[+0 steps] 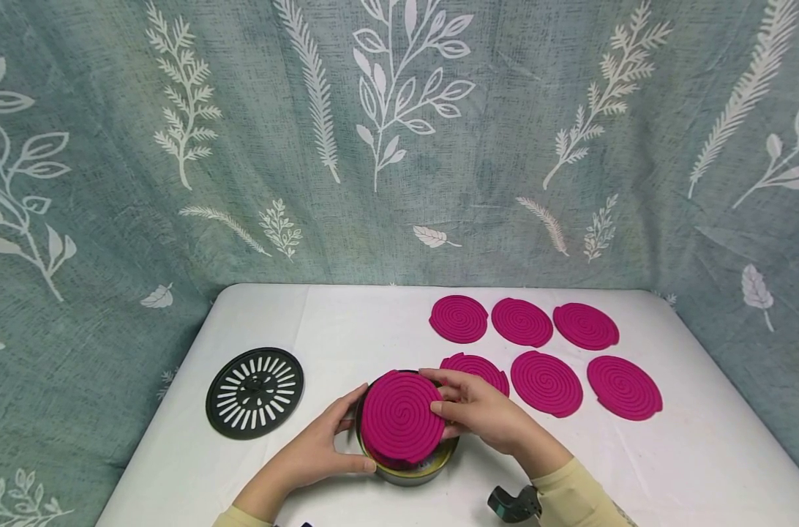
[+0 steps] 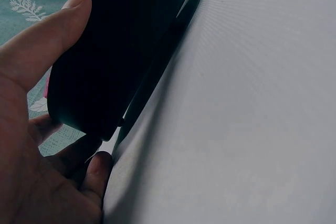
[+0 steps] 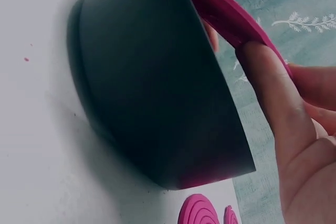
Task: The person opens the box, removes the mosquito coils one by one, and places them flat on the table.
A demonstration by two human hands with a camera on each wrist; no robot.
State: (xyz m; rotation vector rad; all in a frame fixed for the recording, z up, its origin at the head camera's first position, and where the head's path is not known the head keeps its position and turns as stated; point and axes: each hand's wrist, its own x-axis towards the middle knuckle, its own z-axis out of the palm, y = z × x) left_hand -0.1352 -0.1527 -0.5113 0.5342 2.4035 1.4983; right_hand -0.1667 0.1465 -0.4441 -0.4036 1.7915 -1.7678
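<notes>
A magenta mosquito coil (image 1: 402, 416) is tilted over the mouth of a round dark tin (image 1: 409, 479) standing on the white table. My right hand (image 1: 488, 413) pinches the coil's right edge between thumb and fingers. In the right wrist view, the coil (image 3: 233, 17) rises past the rim of the tin (image 3: 152, 87), its far edge close to the rim. My left hand (image 1: 320, 446) grips the tin's left side, thumb at the front and fingers behind. The left wrist view shows the thumb (image 2: 58, 38) against the dark tin (image 2: 115, 51). Most of the tin's inside is hidden under the coil.
Several more magenta coils lie flat in two rows at the right, including one in the back row (image 1: 522, 322) and one in front (image 1: 625, 388). A black slotted lid (image 1: 253, 385) lies at the left. Patterned green cloth (image 1: 399, 241) hangs behind the table.
</notes>
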